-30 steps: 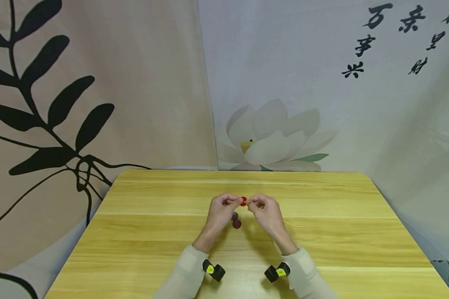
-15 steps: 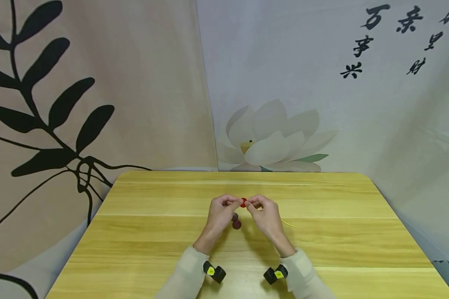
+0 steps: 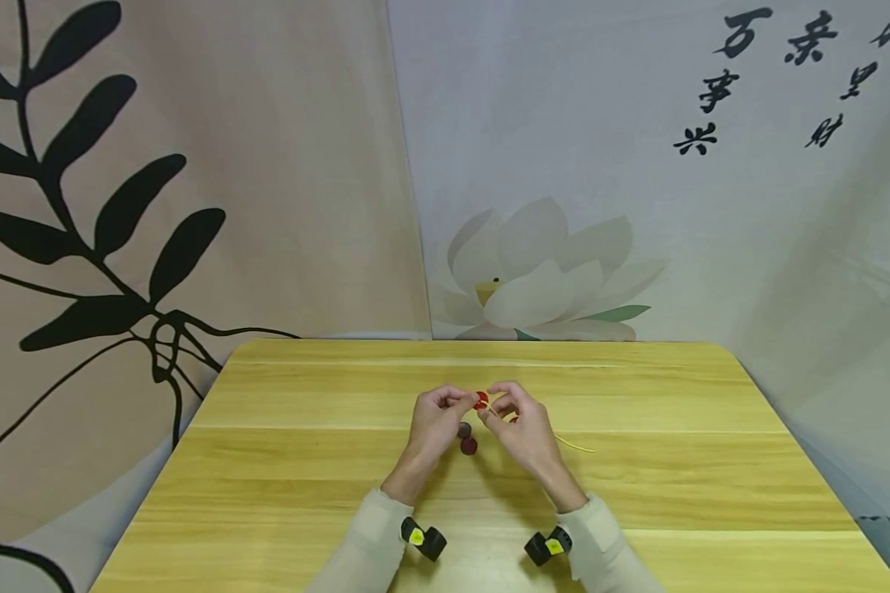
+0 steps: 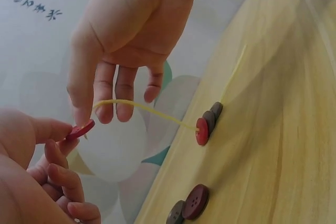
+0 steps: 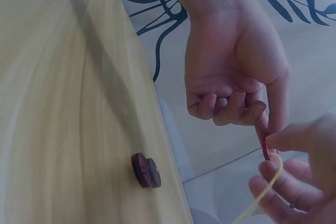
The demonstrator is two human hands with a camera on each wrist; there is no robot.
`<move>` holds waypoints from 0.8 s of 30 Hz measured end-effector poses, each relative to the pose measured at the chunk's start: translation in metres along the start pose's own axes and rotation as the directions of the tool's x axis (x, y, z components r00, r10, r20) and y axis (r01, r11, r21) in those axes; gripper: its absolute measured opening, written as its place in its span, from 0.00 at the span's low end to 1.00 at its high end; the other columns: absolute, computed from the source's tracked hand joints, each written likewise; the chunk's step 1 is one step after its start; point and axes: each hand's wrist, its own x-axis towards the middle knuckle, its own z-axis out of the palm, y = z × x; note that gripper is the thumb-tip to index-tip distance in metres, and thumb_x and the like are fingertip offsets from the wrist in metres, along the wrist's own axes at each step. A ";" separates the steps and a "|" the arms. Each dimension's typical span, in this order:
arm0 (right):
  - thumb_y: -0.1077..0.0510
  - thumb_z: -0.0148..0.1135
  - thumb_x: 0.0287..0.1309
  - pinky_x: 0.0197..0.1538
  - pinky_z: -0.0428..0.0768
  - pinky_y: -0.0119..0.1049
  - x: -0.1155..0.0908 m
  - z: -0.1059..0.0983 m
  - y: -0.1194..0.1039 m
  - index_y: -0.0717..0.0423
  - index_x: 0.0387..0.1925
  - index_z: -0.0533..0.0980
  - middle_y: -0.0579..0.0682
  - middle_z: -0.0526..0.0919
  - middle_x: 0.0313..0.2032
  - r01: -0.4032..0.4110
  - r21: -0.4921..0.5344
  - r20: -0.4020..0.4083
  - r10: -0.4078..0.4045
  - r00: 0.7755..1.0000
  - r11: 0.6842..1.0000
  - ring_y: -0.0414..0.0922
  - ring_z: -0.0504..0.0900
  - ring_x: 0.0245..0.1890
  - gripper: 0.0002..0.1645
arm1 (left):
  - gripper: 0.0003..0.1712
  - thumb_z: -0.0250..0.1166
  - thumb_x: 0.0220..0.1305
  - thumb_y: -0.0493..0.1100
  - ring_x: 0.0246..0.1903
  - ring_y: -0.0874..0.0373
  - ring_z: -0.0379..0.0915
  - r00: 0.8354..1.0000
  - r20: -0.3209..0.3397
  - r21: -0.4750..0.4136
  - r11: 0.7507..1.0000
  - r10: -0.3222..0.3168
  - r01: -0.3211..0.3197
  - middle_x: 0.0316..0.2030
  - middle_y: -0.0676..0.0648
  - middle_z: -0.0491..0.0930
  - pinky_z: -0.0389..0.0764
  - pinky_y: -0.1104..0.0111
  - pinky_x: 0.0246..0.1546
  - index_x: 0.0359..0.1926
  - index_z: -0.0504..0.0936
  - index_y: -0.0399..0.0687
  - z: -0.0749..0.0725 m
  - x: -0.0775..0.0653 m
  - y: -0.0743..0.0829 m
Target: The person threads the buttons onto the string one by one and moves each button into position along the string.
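A red button (image 4: 80, 129) is pinched between the thumb and index finger of my left hand (image 3: 433, 420). A yellow string (image 4: 142, 107) passes at this button and runs to another red button (image 4: 202, 131) and darker buttons (image 4: 209, 121) strung along it. My right hand (image 3: 526, 424) is close by on the right. Its thumb tip touches the pinched button in the right wrist view, while its other fingers are spread loosely around the slack string. In the head view the strung buttons are mostly hidden beneath the right hand.
Two loose buttons, a grey-brown one (image 3: 464, 430) and a maroon one (image 3: 469, 445), lie touching on the wooden table (image 3: 304, 478) between the forearms. The string's tail (image 3: 574, 445) lies to the right. Behind the table hangs a printed curtain (image 3: 304, 165).
The right hand's index finger has lifted and parted from its thumb, so string shows between them. A red button now shows below the right hand. The left hand stays nearly still.
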 end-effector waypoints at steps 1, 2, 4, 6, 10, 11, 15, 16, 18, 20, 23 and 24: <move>0.63 0.71 0.56 0.35 0.78 0.35 0.000 0.000 0.000 0.56 0.49 0.77 0.45 0.85 0.29 0.002 -0.002 0.009 -0.002 1.000 1.000 0.41 0.81 0.31 0.18 | 0.10 0.69 0.63 0.44 0.24 0.60 0.66 1.000 -0.001 -0.003 1.000 -0.003 0.003 0.25 0.47 0.75 0.65 0.75 0.19 0.33 0.85 0.40 0.000 0.000 0.000; 0.63 0.72 0.55 0.34 0.77 0.33 0.000 0.000 -0.001 0.56 0.49 0.77 0.45 0.85 0.30 0.002 -0.007 0.014 -0.002 1.000 1.000 0.41 0.80 0.31 0.20 | 0.10 0.69 0.63 0.44 0.24 0.60 0.67 1.000 0.000 -0.004 1.000 -0.004 0.004 0.25 0.47 0.75 0.66 0.75 0.20 0.33 0.85 0.40 0.000 0.000 0.000; 0.64 0.72 0.54 0.31 0.76 0.31 0.001 0.001 0.000 0.58 0.50 0.77 0.46 0.84 0.30 0.011 -0.019 0.022 -0.011 1.000 1.000 0.41 0.80 0.31 0.21 | 0.10 0.69 0.63 0.44 0.25 0.59 0.68 1.000 0.000 -0.012 1.000 -0.007 0.007 0.25 0.48 0.75 0.68 0.74 0.20 0.33 0.85 0.39 0.000 0.000 0.000; 0.65 0.72 0.54 0.29 0.75 0.30 0.002 0.002 0.000 0.59 0.50 0.77 0.46 0.84 0.29 0.019 -0.037 0.026 -0.018 1.000 0.999 0.41 0.79 0.30 0.22 | 0.10 0.69 0.62 0.43 0.24 0.58 0.69 1.000 0.002 -0.026 1.000 -0.011 0.011 0.25 0.49 0.75 0.71 0.73 0.21 0.33 0.85 0.39 0.001 0.000 -0.002; 0.66 0.73 0.52 0.29 0.75 0.30 0.002 0.005 0.001 0.59 0.50 0.78 0.46 0.83 0.27 0.053 -0.075 0.020 -0.052 0.998 0.996 0.41 0.78 0.29 0.22 | 0.10 0.69 0.62 0.42 0.23 0.58 0.71 1.000 0.004 -0.041 0.999 -0.012 0.012 0.25 0.47 0.76 0.76 0.69 0.23 0.33 0.84 0.37 0.001 0.001 -0.004; 0.66 0.73 0.51 0.30 0.75 0.30 0.003 0.006 0.001 0.59 0.49 0.78 0.46 0.82 0.27 0.063 -0.088 0.017 -0.062 0.998 0.994 0.41 0.78 0.29 0.22 | 0.10 0.69 0.62 0.42 0.24 0.57 0.71 1.000 0.003 -0.037 0.999 -0.010 0.010 0.25 0.46 0.76 0.76 0.69 0.23 0.33 0.84 0.37 0.001 0.001 -0.004; 0.66 0.75 0.50 0.31 0.76 0.31 0.004 0.010 0.002 0.60 0.46 0.79 0.45 0.82 0.23 0.130 -0.158 -0.012 -0.133 0.991 0.979 0.41 0.79 0.27 0.21 | 0.10 0.70 0.62 0.43 0.26 0.55 0.72 1.000 -0.007 -0.012 1.000 -0.006 0.005 0.26 0.46 0.77 0.74 0.71 0.23 0.33 0.85 0.38 0.000 0.000 -0.003; 0.66 0.75 0.49 0.30 0.76 0.31 0.005 0.011 0.002 0.59 0.45 0.79 0.45 0.82 0.23 0.141 -0.177 -0.019 -0.146 0.989 0.974 0.40 0.78 0.26 0.20 | 0.10 0.70 0.62 0.43 0.27 0.55 0.72 1.000 -0.010 -0.007 1.000 -0.005 0.005 0.26 0.46 0.77 0.74 0.71 0.23 0.33 0.85 0.38 0.000 -0.001 -0.003; 0.65 0.76 0.48 0.29 0.75 0.30 0.005 0.012 0.003 0.59 0.44 0.80 0.45 0.82 0.22 0.158 -0.209 -0.028 -0.167 0.985 0.965 0.40 0.78 0.25 0.19 | 0.10 0.70 0.61 0.43 0.27 0.55 0.71 1.000 -0.015 0.001 1.000 -0.009 0.009 0.26 0.47 0.78 0.73 0.71 0.23 0.33 0.86 0.39 0.000 -0.001 -0.003; 0.65 0.76 0.48 0.28 0.74 0.29 0.005 0.013 0.003 0.58 0.42 0.80 0.44 0.82 0.21 0.161 -0.222 -0.034 -0.173 0.984 0.962 0.39 0.78 0.23 0.18 | 0.10 0.70 0.61 0.43 0.27 0.56 0.71 1.000 -0.018 0.012 1.000 -0.013 0.014 0.26 0.48 0.78 0.74 0.71 0.24 0.33 0.86 0.39 -0.001 -0.001 -0.003; 0.65 0.76 0.48 0.27 0.74 0.29 0.005 0.013 0.003 0.57 0.41 0.80 0.44 0.83 0.22 0.171 -0.230 -0.039 -0.185 0.982 0.958 0.40 0.79 0.23 0.17 | 0.10 0.71 0.61 0.44 0.28 0.58 0.72 1.000 -0.021 0.031 0.999 -0.020 0.020 0.25 0.50 0.78 0.74 0.71 0.26 0.33 0.87 0.40 -0.002 -0.001 -0.001; 0.65 0.76 0.48 0.28 0.75 0.30 0.005 0.013 0.003 0.57 0.41 0.80 0.44 0.83 0.22 0.175 -0.228 -0.039 -0.189 0.981 0.958 0.40 0.80 0.23 0.17 | 0.10 0.71 0.60 0.44 0.28 0.58 0.72 1.000 -0.022 0.042 0.999 -0.019 0.020 0.25 0.50 0.79 0.73 0.72 0.26 0.33 0.87 0.40 -0.002 -0.001 0.000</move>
